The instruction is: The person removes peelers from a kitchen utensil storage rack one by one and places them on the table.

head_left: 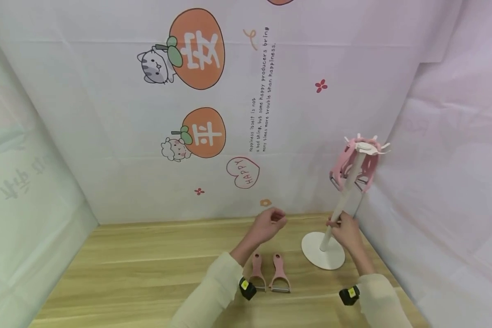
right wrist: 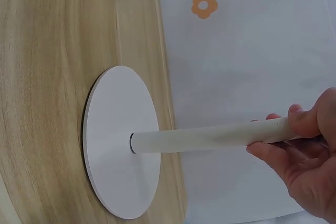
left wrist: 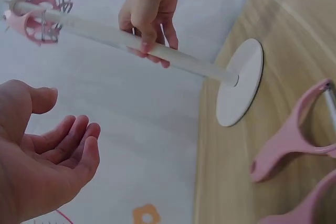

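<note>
Loosely curved, the left hand (head_left: pixel 267 225) hovers over the table (head_left: pixel 147 264); near its far right corner, the right hand (head_left: pixel 347 230) grips a white stand (head_left: pixel 344 197) bearing pink peelers (head_left: pixel 342 161).

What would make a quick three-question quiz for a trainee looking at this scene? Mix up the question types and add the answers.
1. How many pink peelers lie on the wooden table?
2. True or false: the left hand is holding a peeler.
3. What does the right hand grip? A) the round base, B) the white pole, C) a hook.

Key: 1. Two. 2. False; that hand is empty. 3. B.
</note>
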`<action>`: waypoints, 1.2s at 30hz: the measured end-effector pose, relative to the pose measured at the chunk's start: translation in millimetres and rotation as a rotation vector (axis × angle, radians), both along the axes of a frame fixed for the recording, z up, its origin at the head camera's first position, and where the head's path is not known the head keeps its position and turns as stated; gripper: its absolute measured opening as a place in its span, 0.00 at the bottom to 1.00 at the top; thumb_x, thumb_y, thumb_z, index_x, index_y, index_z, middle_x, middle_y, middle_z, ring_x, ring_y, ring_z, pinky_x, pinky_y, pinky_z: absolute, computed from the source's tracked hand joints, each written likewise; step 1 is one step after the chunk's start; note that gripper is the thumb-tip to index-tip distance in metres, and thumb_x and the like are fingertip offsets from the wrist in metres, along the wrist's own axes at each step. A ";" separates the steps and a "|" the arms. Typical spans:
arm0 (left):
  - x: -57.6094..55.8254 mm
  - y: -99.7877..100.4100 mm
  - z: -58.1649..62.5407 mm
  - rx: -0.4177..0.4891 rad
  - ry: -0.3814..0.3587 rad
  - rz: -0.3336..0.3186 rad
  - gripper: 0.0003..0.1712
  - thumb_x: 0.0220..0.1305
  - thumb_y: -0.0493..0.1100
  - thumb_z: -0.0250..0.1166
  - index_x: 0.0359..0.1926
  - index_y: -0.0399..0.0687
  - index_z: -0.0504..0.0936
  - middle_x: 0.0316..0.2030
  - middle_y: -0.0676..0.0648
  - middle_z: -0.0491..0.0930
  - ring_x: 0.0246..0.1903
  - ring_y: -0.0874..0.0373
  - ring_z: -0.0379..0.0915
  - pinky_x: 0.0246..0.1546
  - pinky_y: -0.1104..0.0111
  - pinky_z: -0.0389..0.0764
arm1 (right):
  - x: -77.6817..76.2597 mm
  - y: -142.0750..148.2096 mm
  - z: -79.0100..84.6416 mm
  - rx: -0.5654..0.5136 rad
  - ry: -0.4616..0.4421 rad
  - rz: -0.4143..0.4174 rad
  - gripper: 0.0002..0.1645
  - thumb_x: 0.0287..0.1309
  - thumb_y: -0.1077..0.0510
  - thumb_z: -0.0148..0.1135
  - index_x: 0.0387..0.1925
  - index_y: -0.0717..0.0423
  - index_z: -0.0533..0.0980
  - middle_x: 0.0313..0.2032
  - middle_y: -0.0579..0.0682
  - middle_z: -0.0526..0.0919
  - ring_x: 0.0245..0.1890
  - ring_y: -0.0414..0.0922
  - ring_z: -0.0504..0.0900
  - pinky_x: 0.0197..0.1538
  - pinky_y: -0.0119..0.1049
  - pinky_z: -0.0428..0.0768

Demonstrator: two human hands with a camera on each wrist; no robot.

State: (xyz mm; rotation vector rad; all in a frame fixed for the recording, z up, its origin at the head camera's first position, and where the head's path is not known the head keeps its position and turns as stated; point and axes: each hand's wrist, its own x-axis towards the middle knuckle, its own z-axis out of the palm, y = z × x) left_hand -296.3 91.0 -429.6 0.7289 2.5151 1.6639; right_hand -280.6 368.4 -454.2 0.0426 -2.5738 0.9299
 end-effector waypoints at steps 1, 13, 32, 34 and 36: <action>-1.7 3.8 5.4 -0.009 0.018 -0.011 0.15 0.72 0.46 0.61 0.52 0.43 0.80 0.47 0.45 0.84 0.48 0.55 0.81 0.49 0.68 0.82 | -0.6 0.0 -0.2 0.000 0.002 -0.001 0.07 0.59 0.69 0.61 0.39 0.70 0.76 0.39 0.68 0.85 0.40 0.65 0.86 0.43 0.56 0.85; -14.3 35.0 70.2 -0.015 0.078 -0.082 0.21 0.74 0.49 0.58 0.60 0.44 0.77 0.55 0.45 0.82 0.56 0.55 0.78 0.55 0.70 0.80 | -1.9 -0.6 2.0 -0.023 0.005 -0.007 0.06 0.58 0.71 0.60 0.38 0.70 0.76 0.37 0.68 0.85 0.40 0.64 0.86 0.44 0.56 0.85; -18.3 98.0 141.8 0.023 0.289 -0.141 0.26 0.72 0.46 0.61 0.66 0.42 0.71 0.61 0.45 0.78 0.60 0.57 0.75 0.61 0.71 0.77 | 3.1 -1.7 1.6 -0.068 0.006 -0.002 0.06 0.56 0.72 0.60 0.37 0.69 0.76 0.36 0.68 0.85 0.41 0.63 0.86 0.45 0.54 0.85; -19.5 101.3 144.5 0.001 0.302 -0.125 0.26 0.71 0.45 0.61 0.66 0.43 0.71 0.60 0.46 0.79 0.59 0.58 0.76 0.60 0.71 0.77 | 1.9 -2.3 0.4 -0.073 0.004 -0.001 0.06 0.56 0.72 0.60 0.37 0.69 0.76 0.37 0.68 0.85 0.42 0.63 0.85 0.46 0.55 0.85; -20.9 104.4 146.7 -0.013 0.312 -0.110 0.25 0.71 0.45 0.62 0.66 0.44 0.72 0.58 0.47 0.80 0.57 0.60 0.77 0.58 0.73 0.77 | 0.7 -2.4 -0.7 -0.075 0.007 -0.004 0.06 0.56 0.72 0.60 0.37 0.69 0.76 0.37 0.69 0.84 0.43 0.63 0.85 0.46 0.55 0.85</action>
